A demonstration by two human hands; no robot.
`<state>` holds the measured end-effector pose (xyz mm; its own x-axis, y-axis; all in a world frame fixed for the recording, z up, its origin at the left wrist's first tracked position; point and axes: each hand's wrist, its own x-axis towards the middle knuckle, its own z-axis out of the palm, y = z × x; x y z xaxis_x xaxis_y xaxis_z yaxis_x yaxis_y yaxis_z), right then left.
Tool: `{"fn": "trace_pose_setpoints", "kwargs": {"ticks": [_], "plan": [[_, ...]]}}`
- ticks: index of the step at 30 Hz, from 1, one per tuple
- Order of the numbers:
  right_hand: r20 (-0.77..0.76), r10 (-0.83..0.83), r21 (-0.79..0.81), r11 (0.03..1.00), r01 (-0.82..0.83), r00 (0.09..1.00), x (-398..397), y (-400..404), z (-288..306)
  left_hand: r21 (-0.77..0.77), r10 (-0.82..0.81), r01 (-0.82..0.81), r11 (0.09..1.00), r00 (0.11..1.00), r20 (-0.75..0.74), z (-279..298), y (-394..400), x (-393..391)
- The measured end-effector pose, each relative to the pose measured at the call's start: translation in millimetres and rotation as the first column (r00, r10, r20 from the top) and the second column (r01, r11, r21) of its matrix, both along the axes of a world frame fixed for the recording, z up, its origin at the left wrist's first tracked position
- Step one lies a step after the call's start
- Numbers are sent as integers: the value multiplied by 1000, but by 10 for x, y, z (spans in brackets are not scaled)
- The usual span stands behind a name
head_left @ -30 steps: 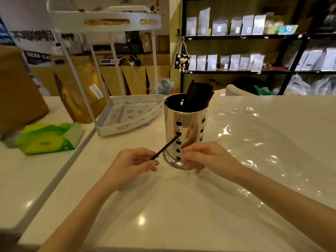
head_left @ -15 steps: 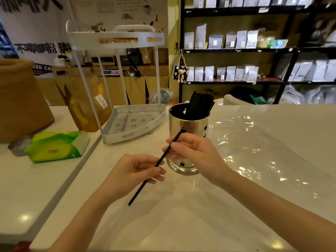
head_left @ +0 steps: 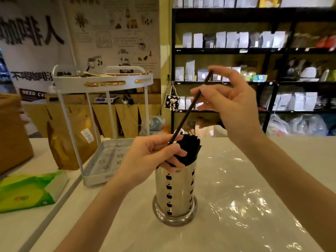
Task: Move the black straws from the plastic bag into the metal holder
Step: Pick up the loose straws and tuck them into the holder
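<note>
A shiny metal holder [head_left: 179, 193] with apple-shaped cutouts stands upright on the white counter, a bundle of black straws [head_left: 189, 151] sticking out of its top. One black straw [head_left: 189, 108] slants above the holder's rim. My right hand [head_left: 231, 104] pinches its upper part between thumb and fingers. My left hand [head_left: 152, 157] grips its lower end right at the rim, covering the holder's left edge. The clear plastic bag [head_left: 245, 193] lies flat and crinkled on the counter to the right of the holder.
A white two-tier rack [head_left: 107, 155] stands left of the holder, with a brown paper bag [head_left: 69, 142] behind it. A green tissue pack [head_left: 27, 191] lies at the far left. Dark shelves of pouches [head_left: 236, 40] fill the background.
Both hands rose from the counter to the holder's top, carrying the single straw. The straw tipped from low and slanted to steep, its lower end now at the rim.
</note>
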<state>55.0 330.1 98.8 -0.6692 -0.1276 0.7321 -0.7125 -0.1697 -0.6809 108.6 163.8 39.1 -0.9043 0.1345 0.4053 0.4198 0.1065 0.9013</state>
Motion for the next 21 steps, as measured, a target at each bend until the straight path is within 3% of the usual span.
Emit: {"fn": "trace_pose_setpoints", "kwargs": {"ticks": [6, 12, 16, 21], "plan": [[-79, -71, -3, 998, 71, 994, -354, 145, 238, -187, 110, -124, 974, 990, -86, 137, 139, -379], [-95, -57, 60, 996, 63, 994, -605, 68, 146, -299, 174, -184, 936, 983, -60, 101, 133, -590], [-29, -43, 46, 998, 44, 999, -701, 55, 65, -169, 143, -132, 977, 988, 57, 101, 45, -632], [111, -30, -106, 994, 42, 993, -801, 80, 47, -82, 71, -67, 994, 997, 38, 83, -111, -605]]}}
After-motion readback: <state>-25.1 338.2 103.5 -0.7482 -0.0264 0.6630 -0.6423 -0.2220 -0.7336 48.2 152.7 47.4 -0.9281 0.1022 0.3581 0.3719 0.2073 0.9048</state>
